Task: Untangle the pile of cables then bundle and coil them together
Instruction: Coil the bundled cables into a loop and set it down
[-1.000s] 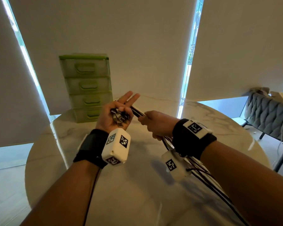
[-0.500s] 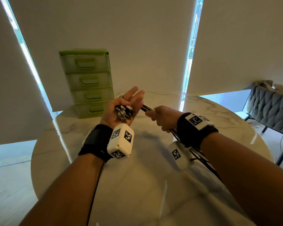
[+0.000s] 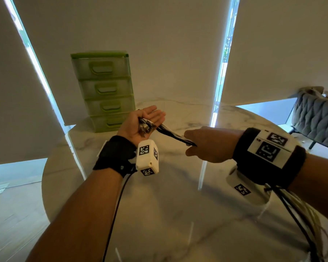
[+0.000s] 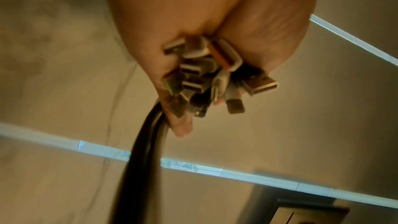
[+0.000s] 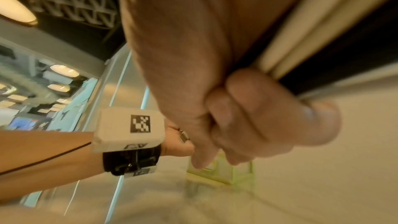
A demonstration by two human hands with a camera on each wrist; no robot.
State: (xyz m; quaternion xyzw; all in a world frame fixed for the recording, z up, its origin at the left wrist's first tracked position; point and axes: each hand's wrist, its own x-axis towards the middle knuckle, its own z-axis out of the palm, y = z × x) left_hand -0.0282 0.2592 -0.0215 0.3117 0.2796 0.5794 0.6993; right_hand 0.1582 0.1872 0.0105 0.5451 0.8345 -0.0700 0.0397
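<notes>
Marble desk (image 3: 159,214) lies beneath both raised hands. The left hand (image 3: 140,123), fingers now flatter than a second ago, cradles the plug ends (image 4: 211,76); the right hand (image 3: 208,144), fist closed round the cables (image 3: 172,134), has slid farther out, so the bundle looks gathered and coiling can likely begin.

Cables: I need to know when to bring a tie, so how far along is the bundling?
Untangling looks done: the connector ends lie gathered in the left hand, and the cables run as one straight bundle into the right hand, which grips them. The rest trails off past the right wrist, below the table edge. Coiling has not begun.
</notes>
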